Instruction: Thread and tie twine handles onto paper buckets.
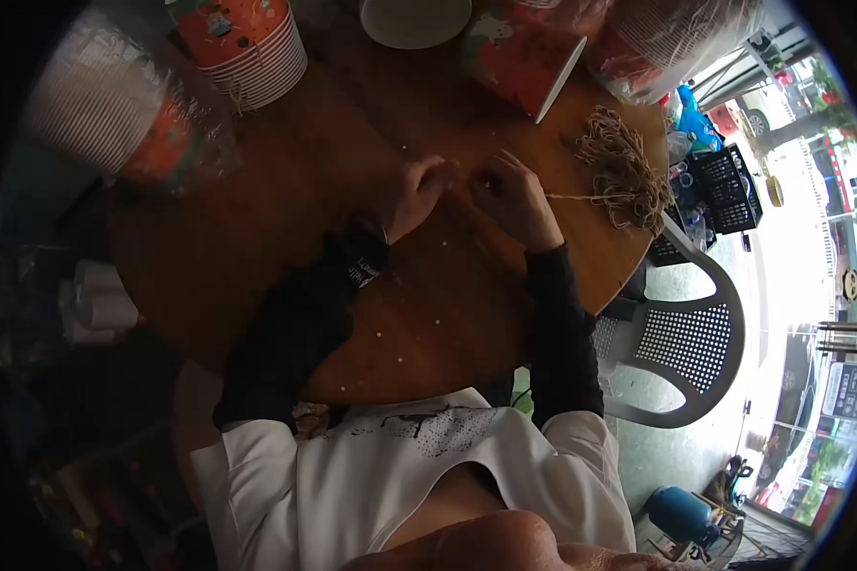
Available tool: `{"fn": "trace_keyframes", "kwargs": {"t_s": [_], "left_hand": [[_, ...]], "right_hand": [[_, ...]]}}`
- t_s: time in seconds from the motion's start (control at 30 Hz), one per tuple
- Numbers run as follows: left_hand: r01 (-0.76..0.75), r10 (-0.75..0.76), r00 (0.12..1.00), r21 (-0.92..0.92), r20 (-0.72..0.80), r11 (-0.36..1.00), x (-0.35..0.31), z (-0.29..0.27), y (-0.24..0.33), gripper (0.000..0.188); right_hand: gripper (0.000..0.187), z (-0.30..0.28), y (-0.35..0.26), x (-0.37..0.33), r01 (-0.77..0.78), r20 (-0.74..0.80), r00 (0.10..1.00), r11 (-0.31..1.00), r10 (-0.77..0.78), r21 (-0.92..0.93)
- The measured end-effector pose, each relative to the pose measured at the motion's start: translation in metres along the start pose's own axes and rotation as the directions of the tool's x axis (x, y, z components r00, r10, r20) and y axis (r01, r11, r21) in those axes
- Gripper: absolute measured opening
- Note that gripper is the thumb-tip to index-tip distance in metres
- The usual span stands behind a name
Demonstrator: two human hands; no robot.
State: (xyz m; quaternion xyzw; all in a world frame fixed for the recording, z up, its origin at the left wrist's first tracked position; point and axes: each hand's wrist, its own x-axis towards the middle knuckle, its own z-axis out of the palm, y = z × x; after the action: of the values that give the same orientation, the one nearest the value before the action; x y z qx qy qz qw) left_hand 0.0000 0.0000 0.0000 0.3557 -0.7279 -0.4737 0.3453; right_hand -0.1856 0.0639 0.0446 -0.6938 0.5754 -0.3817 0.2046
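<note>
My left hand (414, 195) is held above the round brown table (305, 228), fingers curled together in a pinch. What it pinches, if anything, is too small to make out. Just to its right, my right hand (512, 198) has its fingers bent round toward the thumb, closed on a thin strand of twine. That strand runs from the right hand to a loose, tangled heap of tan twine (621, 171) at the table's right side. A small gap separates the two hands.
Stacked red paper tubs (257, 71) stand at the far left beside plastic-wrapped tubs (114, 109). A red tub (524, 67) lies on its side at the far right, near a pale round lid or tub (416, 21). A grey chair (690, 347) and black crate (724, 190) are right.
</note>
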Motion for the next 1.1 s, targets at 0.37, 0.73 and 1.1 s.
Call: {"fn": "trace_keyframes", "kwargs": {"t_s": [0.37, 0.73, 1.1], "left_hand": [[-0.169, 0.172, 0.985, 0.152, -0.007, 0.974, -0.005, 0.003, 0.004, 0.024], [-0.190, 0.195, 0.969, 0.047, -0.155, 0.981, -0.003, 0.008, 0.002, 0.020], [-0.159, 0.133, 0.979, -0.164, -0.155, 0.974, 0.003, 0.006, -0.007, 0.026]], "right_hand": [[0.015, -0.004, -0.014, -0.001, -0.120, 0.108, 0.988, 0.985, 0.107, 0.123], [0.023, -0.027, 0.056, -0.012, -0.363, -0.181, 0.929, 0.889, 0.323, -0.277], [0.020, -0.040, 0.048, -0.014, -0.290, -0.580, 0.813, 0.901, 0.054, -0.323]]}}
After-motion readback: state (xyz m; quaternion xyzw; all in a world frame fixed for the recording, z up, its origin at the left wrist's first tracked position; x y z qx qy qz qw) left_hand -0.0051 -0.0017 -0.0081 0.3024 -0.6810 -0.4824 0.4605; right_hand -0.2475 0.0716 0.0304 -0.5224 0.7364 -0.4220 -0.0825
